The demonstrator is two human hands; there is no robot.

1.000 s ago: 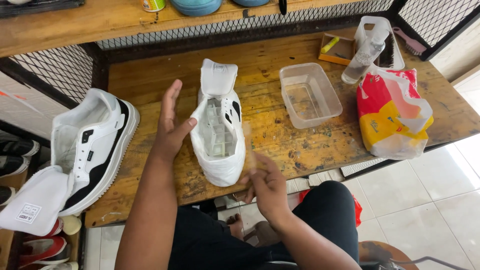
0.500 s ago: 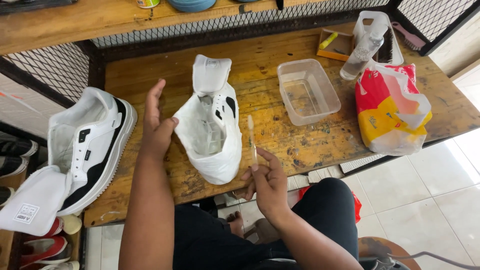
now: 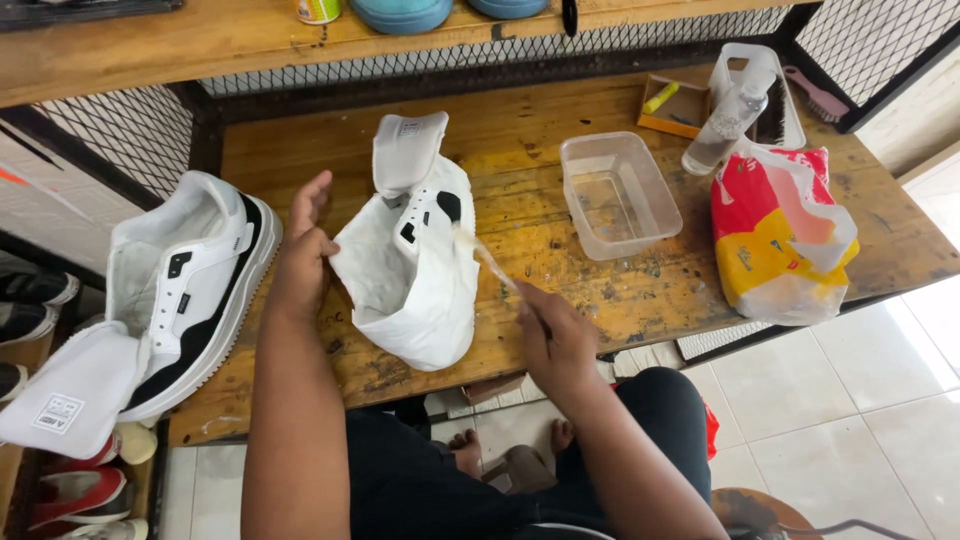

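A white and black sneaker (image 3: 415, 265) lies tilted on its side on the wooden workbench (image 3: 560, 110), its tongue pulled up. My left hand (image 3: 300, 255) rests against the shoe's left side, fingers up, holding it steady. My right hand (image 3: 555, 340) grips a thin clear-handled brush (image 3: 485, 260), whose tip touches the shoe's right side near the collar. A second matching sneaker (image 3: 190, 290) lies at the left end of the bench with its tongue folded out toward me.
A clear plastic tub (image 3: 620, 195) with a little water stands right of the shoe. Beyond it are a spray bottle (image 3: 725, 125), a small wooden tray (image 3: 675, 105) and a red-and-yellow plastic bag (image 3: 780, 235). More shoes (image 3: 40, 300) sit on a rack at left.
The shoe has been tipped further onto its side toward the left. My right hand has raised the brush from the bench edge up to the shoe's right side.
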